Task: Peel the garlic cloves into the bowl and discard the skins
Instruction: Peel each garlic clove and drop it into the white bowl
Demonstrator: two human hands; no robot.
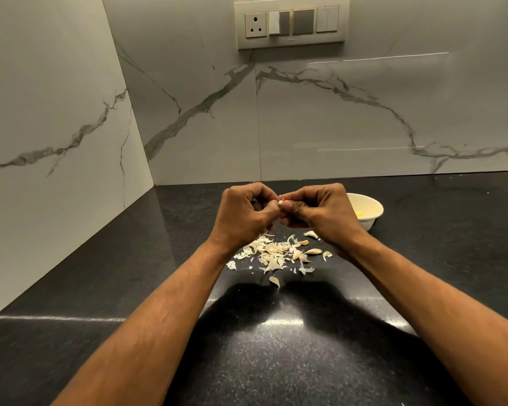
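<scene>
Both hands are hovering above the dark speckled surface (276,347), fingertips meeting. The left hand (242,213) is curling its fingers (269,210) around one garlic clove (281,203), and the right hand (324,213) is pinching the same clove from the other side with thumb and fingers (294,206). Only the pale tip of the clove is showing between the fingertips; how much skin is covering it cannot be told.

Directly below the fingers, a pile of papery skins (269,253) is lying scattered on the surface, and a few unpeeled cloves (305,252) are lying mixed in at its right edge, under the right wrist. One loose skin piece (274,281) is sitting apart, nearer the person than the pile.

Just beyond the right hand's knuckles, to the right of the fingers, a white bowl (370,213) is standing on the surface, partly hidden by the hand, with something pale yellow (359,213) showing inside it.

Far above and behind the fingers, a switch panel (291,23) is sitting on the veined marble wall (335,118).
</scene>
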